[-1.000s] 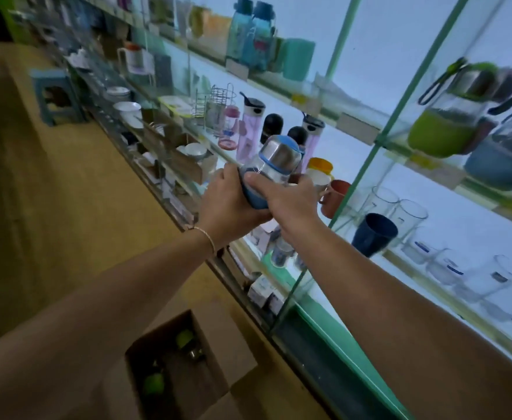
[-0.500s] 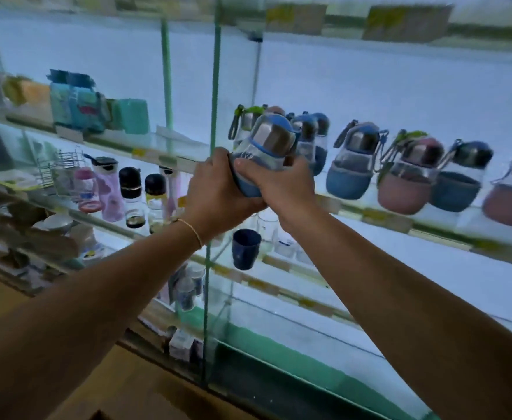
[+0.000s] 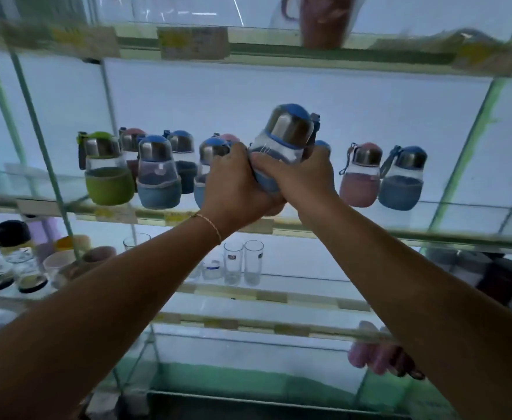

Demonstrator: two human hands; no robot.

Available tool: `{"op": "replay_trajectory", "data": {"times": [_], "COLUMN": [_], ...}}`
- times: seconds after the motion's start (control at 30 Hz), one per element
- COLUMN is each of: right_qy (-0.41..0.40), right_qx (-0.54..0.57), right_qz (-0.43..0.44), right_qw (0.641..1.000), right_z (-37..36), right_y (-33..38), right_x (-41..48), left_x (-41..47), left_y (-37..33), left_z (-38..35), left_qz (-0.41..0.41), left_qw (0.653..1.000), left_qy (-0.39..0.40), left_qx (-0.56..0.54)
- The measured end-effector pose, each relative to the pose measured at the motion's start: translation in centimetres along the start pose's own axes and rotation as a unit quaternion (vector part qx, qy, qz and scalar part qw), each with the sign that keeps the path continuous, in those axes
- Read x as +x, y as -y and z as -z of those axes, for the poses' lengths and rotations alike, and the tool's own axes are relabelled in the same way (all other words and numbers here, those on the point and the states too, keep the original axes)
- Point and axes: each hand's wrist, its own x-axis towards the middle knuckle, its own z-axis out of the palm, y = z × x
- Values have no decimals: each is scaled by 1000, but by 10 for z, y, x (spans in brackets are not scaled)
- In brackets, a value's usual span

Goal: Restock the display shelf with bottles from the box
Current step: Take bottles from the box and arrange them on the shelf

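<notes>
Both my hands hold one blue-sleeved glass bottle (image 3: pixel 282 140) with a steel cap, raised in front of the middle glass shelf (image 3: pixel 430 234). My left hand (image 3: pixel 233 186) grips its lower left side and my right hand (image 3: pixel 300 177) wraps its lower right side. The bottle tilts slightly right, above the shelf's front edge. A row of like bottles stands on that shelf: a green one (image 3: pixel 106 171), blue ones (image 3: pixel 158 174), a pink one (image 3: pixel 359 177) and another blue one (image 3: pixel 403 180). The box is out of view.
An upper shelf (image 3: pixel 248 47) with price labels runs overhead and bears a brown cup (image 3: pixel 321 19). Clear tumblers (image 3: pixel 242 262) stand on the shelf below. Dark-capped bottles (image 3: pixel 9 256) and mugs sit lower left. Green-edged glass uprights (image 3: pixel 45 140) divide the bays.
My view swung up and right from the floor box to the bottle shelf. Both hands carried the blue bottle up to the gap between the blue and pink bottles.
</notes>
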Motion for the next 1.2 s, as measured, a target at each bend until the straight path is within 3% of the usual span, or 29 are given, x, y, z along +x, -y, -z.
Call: {"op": "replay_trajectory", "data": {"times": [0.1, 0.5, 1.2], "right_qy": [-40, -35, 9], "right_qx": [-25, -101, -130], "right_qz": [8, -29, -54], "right_qw": [999, 994, 990], "right_z": [31, 77, 51], "right_y": [-11, -75, -108], "right_x": [18, 71, 99], "left_x": [7, 20, 20], "left_y": [-23, -27, -17], "left_z": [-30, -128, -141], "left_qz": [-2, 42, 113], "left_qw": [999, 991, 965], "left_qy": [29, 118, 210], "left_qx": [-35, -44, -109]}}
